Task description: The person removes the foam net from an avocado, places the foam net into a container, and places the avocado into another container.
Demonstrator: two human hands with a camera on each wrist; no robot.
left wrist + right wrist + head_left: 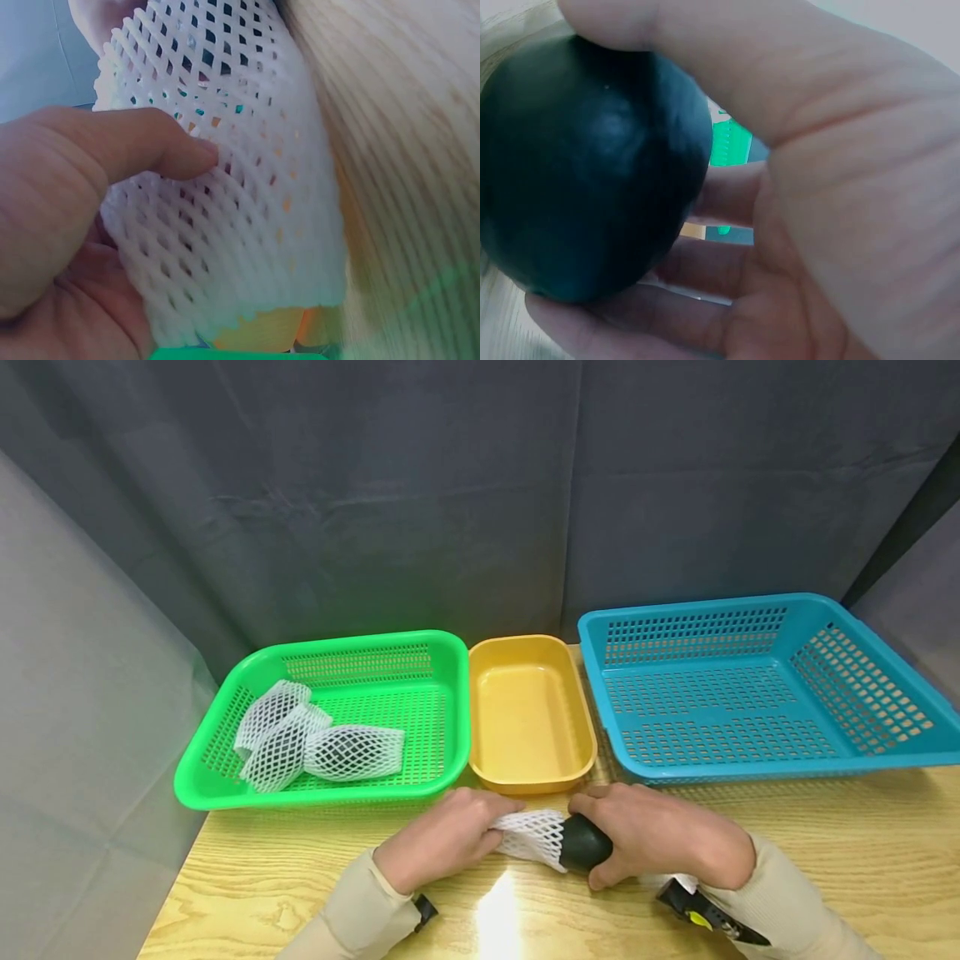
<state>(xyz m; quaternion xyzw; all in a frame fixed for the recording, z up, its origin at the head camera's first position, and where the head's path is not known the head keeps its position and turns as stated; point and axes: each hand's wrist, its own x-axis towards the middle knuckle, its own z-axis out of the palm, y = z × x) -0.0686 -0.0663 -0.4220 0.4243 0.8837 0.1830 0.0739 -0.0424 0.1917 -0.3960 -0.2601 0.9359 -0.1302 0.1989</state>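
Just in front of the orange tray, my right hand [652,835] grips a smooth, dark, egg-shaped fruit that looks like an avocado [586,844]. In the right wrist view the thumb lies over the top of the avocado [592,165] and the fingers curl beneath it. My left hand [447,837] pinches a white foam net sleeve [531,837] by its left end. The sleeve's other end fits around the left part of the avocado. Close up in the left wrist view, the thumb presses on the mesh of the foam net sleeve [232,225].
A green basket [322,796] at left holds several dark items in white foam nets [354,752]. The orange tray [528,718] stands in the middle, beside a blue basket [712,693] at right. A dark curtain [390,502] hangs behind them. Everything stands on a wooden table [240,868].
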